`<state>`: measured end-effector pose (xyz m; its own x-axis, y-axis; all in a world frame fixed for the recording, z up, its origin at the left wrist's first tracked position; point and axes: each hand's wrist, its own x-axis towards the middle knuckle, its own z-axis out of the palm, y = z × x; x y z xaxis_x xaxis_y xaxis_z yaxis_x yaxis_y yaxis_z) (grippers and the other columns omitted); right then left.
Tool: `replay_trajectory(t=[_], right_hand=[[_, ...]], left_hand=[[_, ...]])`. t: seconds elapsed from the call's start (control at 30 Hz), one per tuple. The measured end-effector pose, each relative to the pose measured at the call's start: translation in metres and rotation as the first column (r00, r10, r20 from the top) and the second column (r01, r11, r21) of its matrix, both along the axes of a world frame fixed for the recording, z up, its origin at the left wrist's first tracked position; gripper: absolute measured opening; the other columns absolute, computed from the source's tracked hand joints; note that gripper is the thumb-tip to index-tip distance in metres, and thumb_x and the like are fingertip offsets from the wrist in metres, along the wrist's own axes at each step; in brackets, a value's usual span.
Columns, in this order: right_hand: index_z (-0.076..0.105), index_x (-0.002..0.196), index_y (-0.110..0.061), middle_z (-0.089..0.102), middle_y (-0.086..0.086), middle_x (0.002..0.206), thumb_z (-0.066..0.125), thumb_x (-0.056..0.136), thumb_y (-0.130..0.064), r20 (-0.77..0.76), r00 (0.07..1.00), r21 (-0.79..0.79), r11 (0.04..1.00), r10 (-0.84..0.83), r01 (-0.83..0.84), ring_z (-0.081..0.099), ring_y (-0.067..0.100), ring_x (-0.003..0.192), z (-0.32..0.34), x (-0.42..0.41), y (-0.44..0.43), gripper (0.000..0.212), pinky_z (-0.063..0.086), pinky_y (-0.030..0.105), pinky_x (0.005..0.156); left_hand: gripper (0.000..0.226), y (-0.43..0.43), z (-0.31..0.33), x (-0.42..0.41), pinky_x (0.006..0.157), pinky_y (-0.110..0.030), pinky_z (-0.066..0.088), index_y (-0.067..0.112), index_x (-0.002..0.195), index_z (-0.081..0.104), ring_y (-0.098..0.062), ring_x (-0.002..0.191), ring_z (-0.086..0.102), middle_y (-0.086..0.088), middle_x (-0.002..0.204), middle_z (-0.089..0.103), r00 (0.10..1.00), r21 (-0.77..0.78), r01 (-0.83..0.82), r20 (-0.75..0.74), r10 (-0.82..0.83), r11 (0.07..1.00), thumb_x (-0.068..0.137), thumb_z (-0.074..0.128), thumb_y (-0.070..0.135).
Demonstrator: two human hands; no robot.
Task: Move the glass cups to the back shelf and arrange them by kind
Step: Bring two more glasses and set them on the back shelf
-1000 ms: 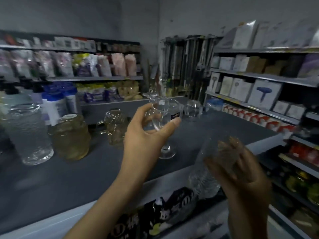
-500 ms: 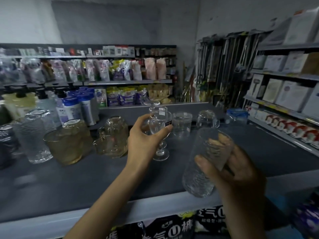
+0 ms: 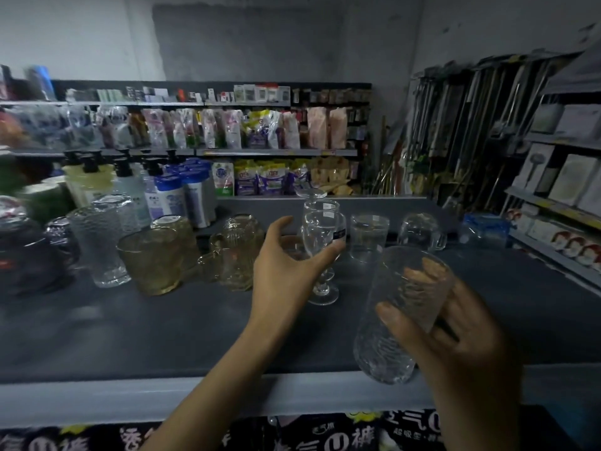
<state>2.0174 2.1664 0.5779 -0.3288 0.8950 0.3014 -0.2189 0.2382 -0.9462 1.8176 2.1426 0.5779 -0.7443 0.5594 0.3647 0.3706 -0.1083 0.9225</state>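
Observation:
My left hand [image 3: 283, 271] is wrapped around the bowl of a clear stemmed glass [image 3: 320, 236] whose foot rests on the dark grey shelf [image 3: 162, 323]. A second stemmed glass [image 3: 320, 206] stands right behind it. My right hand [image 3: 455, 346] holds a tall textured clear glass [image 3: 400, 317] tilted, above the shelf's front edge. To the left stand an amber mug [image 3: 237, 252], an amber cup [image 3: 153, 262] and a matching tall textured glass [image 3: 100, 249]. A plain clear tumbler [image 3: 369, 236] and an upturned clear mug [image 3: 421, 231] stand to the right.
Pump and shampoo bottles [image 3: 182, 196] crowd the shelf's back left. A dark glass object [image 3: 61, 236] sits at the far left. Boxed goods fill the right-hand shelving [image 3: 569, 180]. Packaged goods line the shelves behind [image 3: 266, 131].
The view swung left as I faced the shelf. My left hand brought the stemmed glass down onto the shelf. My right hand lifted the tall textured glass higher.

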Motion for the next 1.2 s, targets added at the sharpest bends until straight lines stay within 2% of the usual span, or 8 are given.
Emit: replay_trajectory(t=[0.1, 0.23, 0.37, 0.47, 0.67, 0.87, 1.07, 1.2], right_hand=[[0.069, 0.117, -0.042, 0.075, -0.024, 0.109, 0.082, 0.048, -0.041, -0.009, 0.998, 0.021, 0.998, 0.068, -0.067, 0.071, -0.006, 0.095, -0.002, -0.008, -0.003, 0.07, 0.054, 0.007, 0.066], [0.069, 0.121, -0.04, 0.075, -0.023, 0.112, 0.082, 0.047, -0.046, 0.003, 0.983, 0.04, 0.982, 0.185, -0.185, 0.071, -0.003, 0.102, -0.001, -0.03, -0.017, 0.075, 0.058, 0.021, 0.08], [0.072, 0.112, -0.043, 0.076, -0.023, 0.107, 0.085, 0.05, -0.04, 0.031, 0.933, 0.047, 0.932, 0.359, -0.36, 0.072, -0.003, 0.099, 0.007, -0.063, -0.041, 0.064, 0.058, 0.025, 0.082], [0.074, 0.111, -0.039, 0.077, -0.018, 0.106, 0.085, 0.053, -0.035, 0.019, 0.881, 0.054, 0.879, 0.473, -0.473, 0.072, -0.001, 0.099, 0.012, -0.093, -0.065, 0.06, 0.059, 0.019, 0.073], [0.073, 0.115, -0.038, 0.077, -0.017, 0.108, 0.085, 0.06, -0.034, 0.031, 0.818, 0.118, 0.811, 0.574, -0.573, 0.072, 0.001, 0.102, 0.018, -0.162, -0.12, 0.056, 0.06, 0.025, 0.08], [0.065, 0.134, -0.03, 0.077, -0.012, 0.11, 0.088, 0.061, -0.038, 0.073, 0.854, 0.194, 0.833, 0.515, -0.519, 0.072, 0.008, 0.105, 0.022, -0.24, -0.165, 0.077, 0.059, 0.044, 0.094], [0.06, 0.135, -0.04, 0.068, -0.011, 0.131, 0.094, 0.068, -0.033, 0.169, 0.919, 0.295, 0.871, 0.357, -0.393, 0.065, 0.004, 0.117, 0.023, -0.299, -0.175, 0.076, 0.057, 0.035, 0.099], [0.055, 0.133, -0.042, 0.064, -0.005, 0.137, 0.092, 0.073, -0.029, 0.215, 0.926, 0.286, 0.887, 0.311, -0.364, 0.061, 0.006, 0.124, 0.019, -0.322, -0.178, 0.072, 0.054, 0.032, 0.104]], left_hand=[[0.073, -0.038, 0.001, 0.0, 0.092, -0.036, 0.06, 0.04, 0.133, 0.058, -0.006, 0.105, 0.07, 0.014, 0.115, 0.07, 0.998, 0.069, -0.044, -0.043, 0.048, 0.997, 0.069, 0.09, 0.055], [0.047, -0.103, -0.006, 0.006, 0.097, -0.043, 0.059, 0.043, 0.121, 0.068, -0.013, 0.112, 0.071, 0.006, 0.119, 0.074, 0.991, 0.068, 0.126, -0.053, -0.123, 0.99, 0.077, 0.083, 0.049], [0.055, -0.151, -0.02, -0.002, 0.101, -0.044, 0.057, 0.048, 0.129, 0.064, -0.014, 0.125, 0.065, 0.007, 0.131, 0.069, 0.973, -0.049, 0.226, -0.032, -0.228, 0.973, 0.079, 0.084, 0.041], [0.057, -0.181, -0.023, -0.019, 0.099, -0.037, 0.056, 0.05, 0.127, 0.064, -0.01, 0.125, 0.064, 0.01, 0.131, 0.07, 0.984, -0.088, 0.161, -0.069, -0.167, 0.983, 0.08, 0.09, 0.031], [0.063, -0.245, -0.017, -0.065, 0.086, -0.029, 0.059, 0.05, 0.119, 0.066, -0.007, 0.117, 0.068, 0.012, 0.124, 0.072, 0.991, -0.061, 0.034, -0.124, -0.041, 0.998, 0.067, 0.094, 0.027], [0.063, -0.28, -0.004, -0.137, 0.084, -0.022, 0.058, 0.045, 0.113, 0.068, -0.001, 0.104, 0.07, 0.018, 0.111, 0.075, 0.985, -0.073, -0.075, -0.161, 0.062, 0.995, 0.056, 0.094, 0.035], [0.065, -0.28, -0.003, -0.203, 0.079, -0.009, 0.052, 0.04, 0.114, 0.061, 0.008, 0.097, 0.066, 0.018, 0.108, 0.07, 0.986, -0.113, -0.055, -0.164, 0.036, 0.992, 0.064, 0.098, 0.02], [0.064, -0.275, -0.009, -0.234, 0.082, -0.012, 0.054, 0.043, 0.111, 0.06, 0.007, 0.097, 0.066, 0.019, 0.108, 0.068, 0.983, -0.134, -0.038, -0.184, 0.013, 0.99, 0.065, 0.099, 0.022]])
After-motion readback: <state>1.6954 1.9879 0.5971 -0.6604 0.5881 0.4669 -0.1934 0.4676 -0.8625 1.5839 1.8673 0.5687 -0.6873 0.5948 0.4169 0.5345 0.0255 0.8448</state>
